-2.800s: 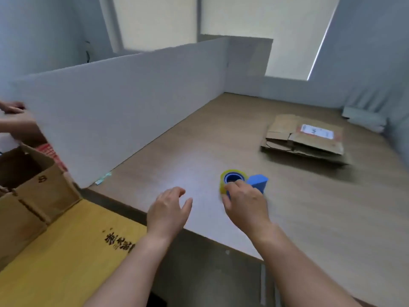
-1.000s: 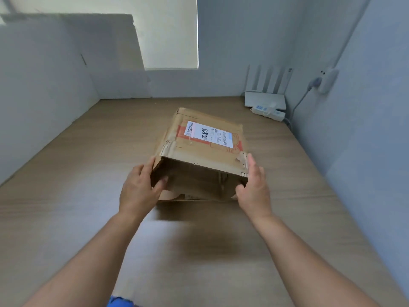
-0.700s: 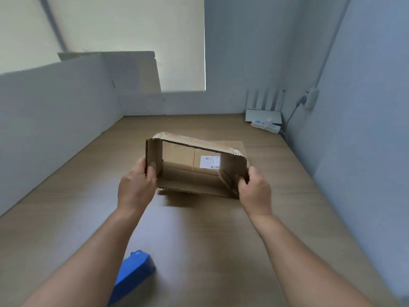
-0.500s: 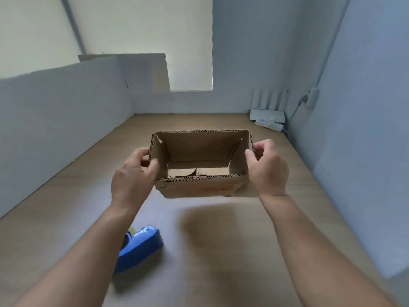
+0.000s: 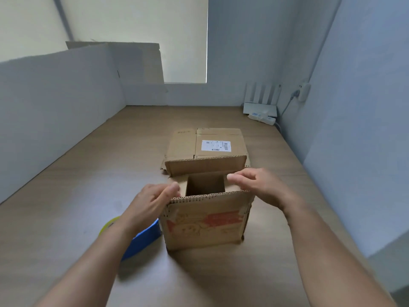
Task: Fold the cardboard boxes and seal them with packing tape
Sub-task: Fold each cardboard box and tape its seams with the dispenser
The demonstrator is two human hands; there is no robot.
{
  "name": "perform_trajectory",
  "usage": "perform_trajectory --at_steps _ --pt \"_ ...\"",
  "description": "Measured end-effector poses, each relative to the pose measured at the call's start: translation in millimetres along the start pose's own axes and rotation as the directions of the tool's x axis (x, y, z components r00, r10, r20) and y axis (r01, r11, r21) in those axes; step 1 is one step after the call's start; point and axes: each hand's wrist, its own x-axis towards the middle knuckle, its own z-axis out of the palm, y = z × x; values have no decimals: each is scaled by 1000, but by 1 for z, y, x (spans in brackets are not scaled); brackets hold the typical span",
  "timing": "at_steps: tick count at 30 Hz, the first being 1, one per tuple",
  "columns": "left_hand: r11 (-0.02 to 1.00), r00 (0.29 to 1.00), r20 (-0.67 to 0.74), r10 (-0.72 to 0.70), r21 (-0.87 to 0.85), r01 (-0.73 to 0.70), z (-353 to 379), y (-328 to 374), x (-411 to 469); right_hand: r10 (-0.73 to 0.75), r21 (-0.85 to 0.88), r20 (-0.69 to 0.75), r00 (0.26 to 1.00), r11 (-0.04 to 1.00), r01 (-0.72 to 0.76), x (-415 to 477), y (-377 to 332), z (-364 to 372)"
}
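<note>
Box [image 5: 205, 220] stood upright, mid-table [image 5: 88, 173], tape gun [image 5: 143, 240] just left. Left hand [image 5: 152, 202] and right hand [image 5: 263, 187], fingers near-straight, pressed side flaps [image 5: 182, 186] inward. Judged light, stiff corrugate, worn creases; take hold at flap edges.

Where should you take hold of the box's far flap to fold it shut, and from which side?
On the far flap, the best grip is probably the free top edge, mid-width, from above: it stands upright and bare, while the left hand and right hand press the side flaps inward below.
</note>
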Motion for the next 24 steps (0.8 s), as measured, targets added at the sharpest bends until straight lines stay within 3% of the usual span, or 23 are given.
perform_trajectory --at_steps 2,4,6,9,12,18,24 --pt "999 995 83 -50 3 49 -6 -14 -1 -5 99 87 996 995 -4 -1 11 -4" --pt "993 988 102 -118 -20 120 -7 -24 3 -6 88 9 1000 996 6 1 19 -4" --pt "994 993 51 -106 -9 107 -3 -28 11 26 77 -83 996 997 -19 4 20 -1" --pt "998 999 -23 -41 36 42 3 -31 22 58 38 -71 996 998 -55 10 16 5" --pt "998 997 -35 -64 -32 63 4 -38 28 36 -19 -92 995 999 -38 15 15 6" --pt "991 970 206 -126 75 113 -1 -42 38 44 -158 -101 994 986 -60 20 25 10" --pt "959 966 220 -135 -218 184 13 -53 28 17 98 -309 951 995 14 2 57 43"
